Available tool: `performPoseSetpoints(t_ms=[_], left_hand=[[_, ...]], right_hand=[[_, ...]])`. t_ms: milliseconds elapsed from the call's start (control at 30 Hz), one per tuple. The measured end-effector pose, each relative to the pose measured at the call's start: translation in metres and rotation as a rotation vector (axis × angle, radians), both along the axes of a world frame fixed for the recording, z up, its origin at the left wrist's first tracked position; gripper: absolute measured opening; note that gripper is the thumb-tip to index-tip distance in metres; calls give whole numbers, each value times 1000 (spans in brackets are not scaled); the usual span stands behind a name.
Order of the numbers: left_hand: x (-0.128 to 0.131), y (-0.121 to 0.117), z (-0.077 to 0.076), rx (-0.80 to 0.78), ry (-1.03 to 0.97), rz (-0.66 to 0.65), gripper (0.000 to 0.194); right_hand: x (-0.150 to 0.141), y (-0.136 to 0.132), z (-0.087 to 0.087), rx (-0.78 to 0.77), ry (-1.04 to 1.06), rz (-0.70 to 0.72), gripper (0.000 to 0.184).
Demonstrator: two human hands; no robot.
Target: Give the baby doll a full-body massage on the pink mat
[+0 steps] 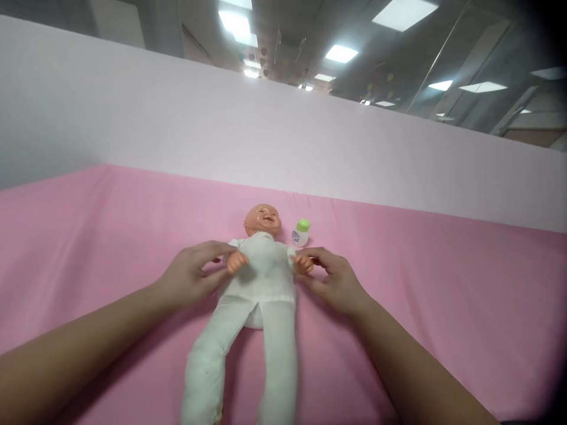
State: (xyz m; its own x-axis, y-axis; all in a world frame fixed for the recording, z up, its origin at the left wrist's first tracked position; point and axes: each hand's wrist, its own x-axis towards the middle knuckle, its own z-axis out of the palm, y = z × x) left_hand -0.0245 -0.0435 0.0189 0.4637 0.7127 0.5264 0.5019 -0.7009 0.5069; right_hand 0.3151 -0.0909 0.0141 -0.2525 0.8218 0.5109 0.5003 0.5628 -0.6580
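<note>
Nearest the camera, the doll's legs [206,354], in white cloth, ran out of the bottom edge between the person's two bare forearms [97,330], so the feet could not be seen whole. The doll [266,277] lay on its back on a pink sheet [465,295], its head away from the person; what lay beneath the sheet could not be told.

At the middle, the left hand [192,274] had thumb and fingers bent round one of the doll's small hands [238,261], pinching it from the outer side. The right hand [339,283] pinched the other arm near the wrist in the same way, thumb lower, fingers above. How tightly either pressed could not be told. The step in hand looked like holding or placing both arms together; any further move would call for an even, light grip so that the body did not twist.

Farther off lay the doll's bald head [264,219], and just beside it, not touching, a small bottle [300,234] with a green cap. Behind rose a white wall [266,130], with ceiling lights [342,54] beyond.
</note>
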Motion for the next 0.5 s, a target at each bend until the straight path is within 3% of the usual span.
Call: performPoseSetpoints(t_ms=[100,267,367,500], left_hand=[[2,1,-6,220,164,-211,37],[4,6,-10,220,229,-222,38],[4,6,-10,24,106,-101,32],[-8,20,-7,-407,-259,180,36]], right_hand=[[-18,-13,6,133,-275,140,41],[-26,-10,-1,181,-284,178,41],[-20,-1,-9,70,-59,139,38],[4,18,-19,-121,511,-23,38]])
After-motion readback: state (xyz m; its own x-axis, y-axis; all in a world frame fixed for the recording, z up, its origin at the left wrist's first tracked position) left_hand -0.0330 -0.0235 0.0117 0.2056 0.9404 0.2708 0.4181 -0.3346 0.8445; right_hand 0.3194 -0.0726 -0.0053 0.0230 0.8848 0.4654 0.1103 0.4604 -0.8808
